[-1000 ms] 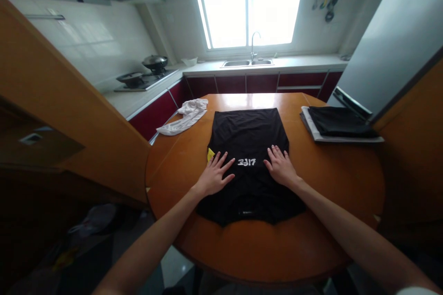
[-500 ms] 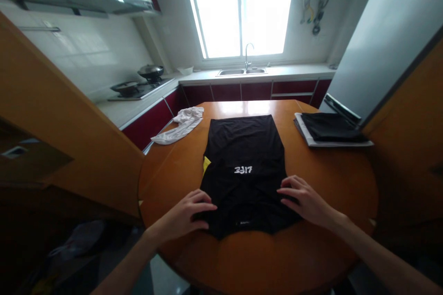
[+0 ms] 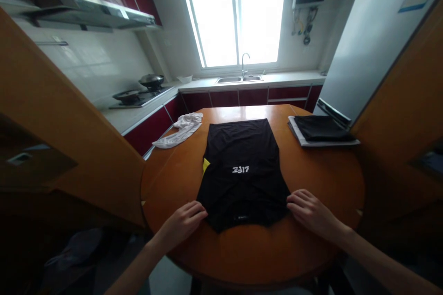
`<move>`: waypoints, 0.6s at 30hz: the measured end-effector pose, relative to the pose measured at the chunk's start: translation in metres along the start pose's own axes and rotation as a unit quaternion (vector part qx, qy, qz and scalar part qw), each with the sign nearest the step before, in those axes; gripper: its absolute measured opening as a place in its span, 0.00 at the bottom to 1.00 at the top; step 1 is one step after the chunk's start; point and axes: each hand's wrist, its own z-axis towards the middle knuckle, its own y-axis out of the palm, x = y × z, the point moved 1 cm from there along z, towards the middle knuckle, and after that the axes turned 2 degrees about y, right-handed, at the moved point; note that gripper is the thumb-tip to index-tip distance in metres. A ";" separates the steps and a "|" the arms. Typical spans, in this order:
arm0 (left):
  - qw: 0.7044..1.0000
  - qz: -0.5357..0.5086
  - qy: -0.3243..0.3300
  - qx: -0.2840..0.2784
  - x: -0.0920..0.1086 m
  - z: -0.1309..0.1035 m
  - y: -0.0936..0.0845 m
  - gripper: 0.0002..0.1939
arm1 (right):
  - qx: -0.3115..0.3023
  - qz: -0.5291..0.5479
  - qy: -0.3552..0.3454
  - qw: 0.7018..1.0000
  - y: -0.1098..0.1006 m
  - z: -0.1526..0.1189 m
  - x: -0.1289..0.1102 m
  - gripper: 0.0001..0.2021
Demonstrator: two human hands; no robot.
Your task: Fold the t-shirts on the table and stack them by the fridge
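Note:
A black T-shirt lies spread flat with its neckline toward me and white lettering across its middle. A small yellow patch shows at its left side. My left hand pinches the shirt's near left edge, fingers closed. At the near right edge, my right hand has its fingers pressed together on the cloth. The fingertips partly hide the fabric they grip.
The shirt lies on a round wooden table. A crumpled white garment is at the far left, and a stack of folded dark and white clothes at the far right. Beyond stand a counter with a sink and a fridge.
Both hands have shifted outward to the shirt's near side edges, and their spread fingers have closed on the cloth. The camera view has tilted up slightly and turned right.

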 end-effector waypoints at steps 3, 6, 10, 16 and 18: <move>0.999 -0.013 0.002 0.043 0.002 -0.003 0.003 0.13 | 0.011 0.008 -0.001 1.000 -0.001 -0.002 -0.001 0.10; 0.997 -0.031 0.010 0.064 0.008 -0.008 0.004 0.13 | 0.011 0.024 -0.011 1.000 -0.007 -0.007 -0.004 0.10; 0.997 -0.057 0.006 0.052 0.027 -0.017 -0.001 0.13 | -0.028 0.071 -0.020 0.997 -0.022 -0.016 -0.013 0.10; 0.990 -0.119 -0.044 0.059 0.070 -0.025 -0.022 0.13 | -0.055 0.137 0.042 0.988 -0.052 -0.030 -0.035 0.11; 0.983 -0.150 -0.065 0.081 0.076 -0.022 -0.030 0.13 | -0.034 0.136 0.074 0.987 -0.059 -0.028 -0.040 0.10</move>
